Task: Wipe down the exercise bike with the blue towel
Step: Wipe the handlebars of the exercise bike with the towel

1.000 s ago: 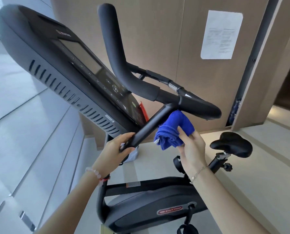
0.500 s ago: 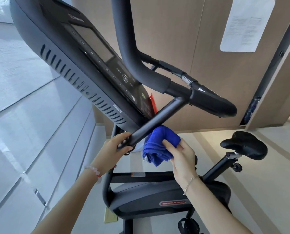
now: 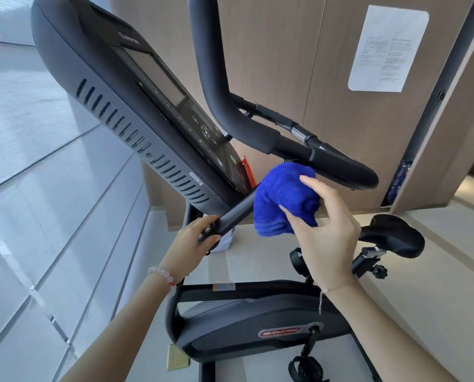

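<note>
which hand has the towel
The right hand, the one with the thin chain bracelet, holds the blue towel against the slanted bar. The left hand, wearing pink beads, only grips the bar's bare lower end.

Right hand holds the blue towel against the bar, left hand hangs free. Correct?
Not quite. The left hand isn't free: it grips the lower end of the bar, as the head view shows. The rest is right: the right hand holds the towel against the bar.
</note>
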{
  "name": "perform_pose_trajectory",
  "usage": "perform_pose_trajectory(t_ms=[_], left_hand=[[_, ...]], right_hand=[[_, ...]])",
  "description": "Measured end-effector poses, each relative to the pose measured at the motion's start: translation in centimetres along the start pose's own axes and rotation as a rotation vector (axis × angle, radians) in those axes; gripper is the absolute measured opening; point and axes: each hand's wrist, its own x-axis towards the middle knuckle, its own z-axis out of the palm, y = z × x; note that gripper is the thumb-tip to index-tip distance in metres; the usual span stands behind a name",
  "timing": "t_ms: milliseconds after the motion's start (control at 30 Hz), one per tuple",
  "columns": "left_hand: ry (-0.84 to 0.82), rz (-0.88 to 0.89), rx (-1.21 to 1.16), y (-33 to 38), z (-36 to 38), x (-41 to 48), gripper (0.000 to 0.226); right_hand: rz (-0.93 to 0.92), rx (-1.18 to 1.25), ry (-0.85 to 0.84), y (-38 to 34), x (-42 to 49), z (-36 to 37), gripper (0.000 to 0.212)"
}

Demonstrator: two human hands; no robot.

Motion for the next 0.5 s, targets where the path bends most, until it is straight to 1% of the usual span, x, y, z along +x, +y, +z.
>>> perform_pose_trajectory(t_ms=[67, 233, 367, 500], left_hand=[[-0.013, -0.008, 0.007, -0.4, -0.1, 0.0, 0.034], [-0.028, 0.007, -0.021, -0.7, -0.2, 0.1, 0.032], [-0.03, 0.017, -0.044, -1.1, -0.1, 0.2, 0.031], [-0.032, 0.031, -0.048, -1.6, -0.1, 0.2, 0.032]], right_hand=[[-0.102, -0.122, 0.026, -0.4, 1.0, 0.8, 0.048], [-0.239, -0.324, -0.076, -0.2, 1.2, 2.8, 0.05], [-0.269, -0.352, -0.12, -0.7, 0.8, 3.5, 0.051], [-0.3, -0.352, -0.25, -1.2, -0.7, 4.8, 0.058]])
